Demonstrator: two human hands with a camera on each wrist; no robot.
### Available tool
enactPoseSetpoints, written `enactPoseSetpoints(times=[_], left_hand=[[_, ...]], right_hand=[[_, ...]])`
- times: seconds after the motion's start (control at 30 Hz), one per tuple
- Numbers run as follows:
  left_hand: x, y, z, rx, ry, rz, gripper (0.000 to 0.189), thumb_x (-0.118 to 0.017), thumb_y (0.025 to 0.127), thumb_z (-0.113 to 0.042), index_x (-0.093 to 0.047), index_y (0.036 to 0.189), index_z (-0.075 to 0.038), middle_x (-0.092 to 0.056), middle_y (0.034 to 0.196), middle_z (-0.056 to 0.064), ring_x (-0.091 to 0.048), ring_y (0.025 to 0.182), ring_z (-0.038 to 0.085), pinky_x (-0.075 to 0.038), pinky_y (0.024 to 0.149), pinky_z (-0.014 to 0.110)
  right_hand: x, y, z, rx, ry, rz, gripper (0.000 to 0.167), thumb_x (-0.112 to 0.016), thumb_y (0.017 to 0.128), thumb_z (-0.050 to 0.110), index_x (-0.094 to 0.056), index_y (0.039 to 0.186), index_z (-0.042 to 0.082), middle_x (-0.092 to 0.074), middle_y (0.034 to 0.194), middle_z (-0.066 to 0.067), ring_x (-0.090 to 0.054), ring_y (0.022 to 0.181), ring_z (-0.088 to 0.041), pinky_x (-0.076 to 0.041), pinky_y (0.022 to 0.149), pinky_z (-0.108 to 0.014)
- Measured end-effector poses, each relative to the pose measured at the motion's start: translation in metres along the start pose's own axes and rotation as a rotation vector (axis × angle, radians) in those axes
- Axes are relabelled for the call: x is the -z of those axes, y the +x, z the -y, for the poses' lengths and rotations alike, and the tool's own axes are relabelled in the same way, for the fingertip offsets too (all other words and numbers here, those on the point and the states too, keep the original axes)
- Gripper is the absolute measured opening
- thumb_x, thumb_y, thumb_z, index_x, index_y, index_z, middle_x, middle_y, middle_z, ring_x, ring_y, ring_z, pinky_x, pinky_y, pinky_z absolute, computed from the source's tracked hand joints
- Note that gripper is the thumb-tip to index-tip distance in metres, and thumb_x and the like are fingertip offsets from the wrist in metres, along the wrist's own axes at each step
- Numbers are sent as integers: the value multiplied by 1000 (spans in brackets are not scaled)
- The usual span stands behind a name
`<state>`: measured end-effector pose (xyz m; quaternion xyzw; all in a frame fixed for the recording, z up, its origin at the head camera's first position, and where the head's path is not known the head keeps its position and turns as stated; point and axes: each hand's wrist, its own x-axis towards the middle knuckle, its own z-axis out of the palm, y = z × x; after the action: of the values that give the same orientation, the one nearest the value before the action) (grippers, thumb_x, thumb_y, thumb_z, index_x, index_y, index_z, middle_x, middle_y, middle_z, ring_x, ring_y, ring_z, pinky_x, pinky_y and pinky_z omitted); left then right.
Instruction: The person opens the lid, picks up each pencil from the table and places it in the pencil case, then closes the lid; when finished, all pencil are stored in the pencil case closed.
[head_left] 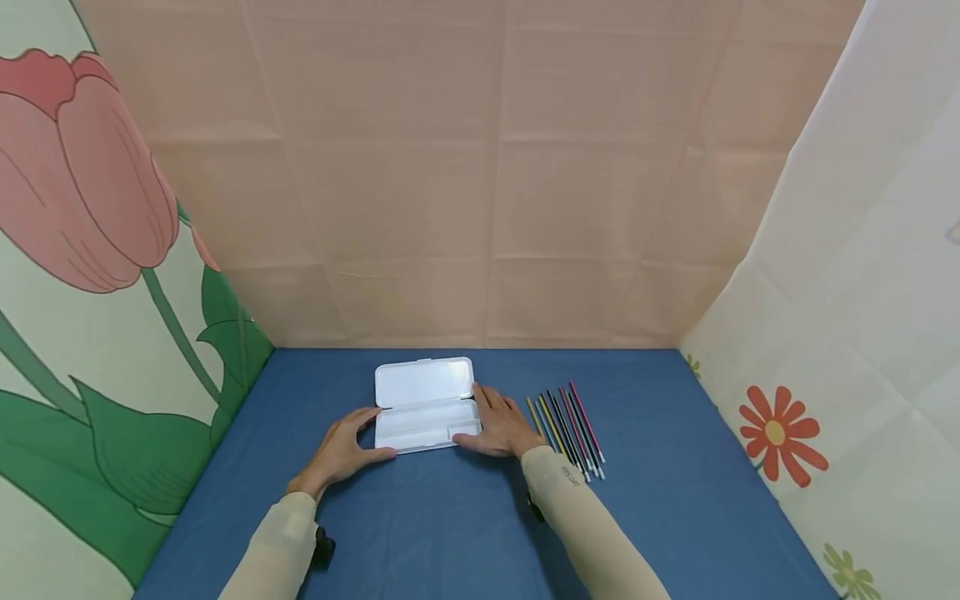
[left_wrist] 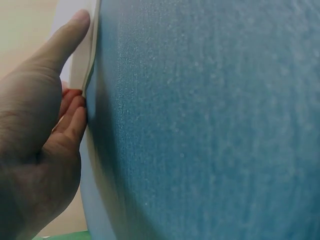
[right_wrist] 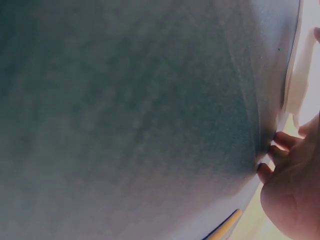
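Observation:
A white pencil case (head_left: 420,427) lies on the blue cloth with its lid (head_left: 423,382) folded back toward the wall. My left hand (head_left: 339,450) grips its left end, thumb along the front corner and fingers at the side near the hinge. In the left wrist view, the thumb (left_wrist: 75,32) lies against the case's edge and the fingertips rest close to the cloth. At the other end, my right hand (head_left: 501,423) holds the case between thumb and fingers. The right fingertips (right_wrist: 280,142) touch down beside the case in the right wrist view.
Several pencils (head_left: 567,429) in yellow, dark and pinkish-red lie side by side to the right, close to my right wrist. A blue cloth (head_left: 420,525) covers the table. A tan sheet (head_left: 480,183) hangs behind, with flower-patterned sheets on both sides.

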<state>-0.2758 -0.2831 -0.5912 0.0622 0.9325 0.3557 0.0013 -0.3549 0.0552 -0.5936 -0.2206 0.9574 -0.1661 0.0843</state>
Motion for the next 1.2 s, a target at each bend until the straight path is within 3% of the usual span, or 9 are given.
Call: enactPoseSetpoints(times=[0.63, 0.93, 1.2], left_hand=[[-2, 0, -3, 40, -8, 4, 97, -98, 89, -47, -55, 165, -6, -51, 173, 27, -49, 160, 53, -41, 131, 74], [-3, -1, -3, 65, -14, 9, 99, -97, 89, -50, -54, 167, -8, -51, 173, 26, -49, 160, 52, -42, 130, 74], [-3, -2, -2, 68, -15, 2, 100, -97, 89, -50, -53, 167, -6, -51, 173, 27, -51, 159, 53, -43, 129, 73]], right_hand=[[4, -10, -3, 17, 118, -74, 115, -71, 95, 79, -23, 182, 21, -36, 184, -14, -39, 170, -40, -33, 139, -66], [10, -17, -5, 80, 86, -106, 106, -69, 97, 79, -29, 180, 27, -39, 183, -13, -38, 170, -38, -33, 139, -67], [22, -39, -4, 132, 41, -158, 97, -71, 100, 72, -37, 177, 24, -40, 182, -13, -35, 172, -42, -33, 136, -74]])
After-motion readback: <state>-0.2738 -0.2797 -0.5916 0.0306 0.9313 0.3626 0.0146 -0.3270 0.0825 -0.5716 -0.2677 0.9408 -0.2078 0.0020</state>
